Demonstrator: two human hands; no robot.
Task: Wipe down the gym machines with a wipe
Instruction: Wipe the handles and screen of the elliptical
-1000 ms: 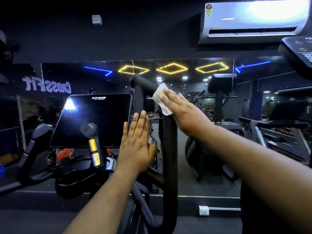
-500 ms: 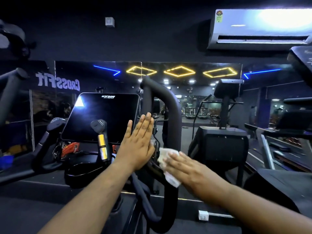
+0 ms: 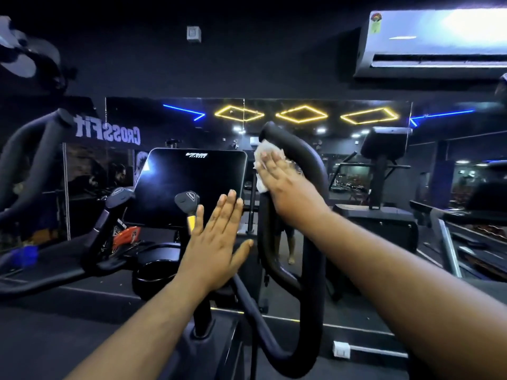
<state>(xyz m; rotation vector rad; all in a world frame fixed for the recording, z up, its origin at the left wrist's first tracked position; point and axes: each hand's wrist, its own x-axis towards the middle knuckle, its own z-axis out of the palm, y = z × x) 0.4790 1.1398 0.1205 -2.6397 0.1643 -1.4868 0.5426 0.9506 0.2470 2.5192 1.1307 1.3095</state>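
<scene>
Wipe [image 3: 264, 157], white and crumpled, sits high on the black looped handlebar [image 3: 310, 171] of the gym machine, just below the bar's rounded top end, pressed there by the right hand [image 3: 285, 185]. R fingers lie straight and together, flat over the wipe w/ palm toward the bar; wipe edges stick out above the fingertips and below the palm on the left side. Can't tell if the thumb hooks behind the bar, it's hidden. Left hand [image 3: 216, 242] is raised in front of the machine, fingers straight and close together, thumb spread out to the right, holding nothing; it overlaps the lower right corner of the dark console screen [image 3: 189, 185] in view, but whether it touches anything can't be told. Short grip w/ yellow band [image 3: 191, 212] stands just left of the L fingers, another angled grip [image 3: 118, 198] further left. Behind the machine a wall mirror [image 3: 343, 149] shows yellow diamond lights [image 3: 301, 114], blue strips and reversed CROSSFIT lettering [image 3: 108, 131]. AC unit [image 3: 433, 42] is mounted top right on the dark wall. Treadmill [image 3: 466, 231] stands to the right, well apart from both hands.
</scene>
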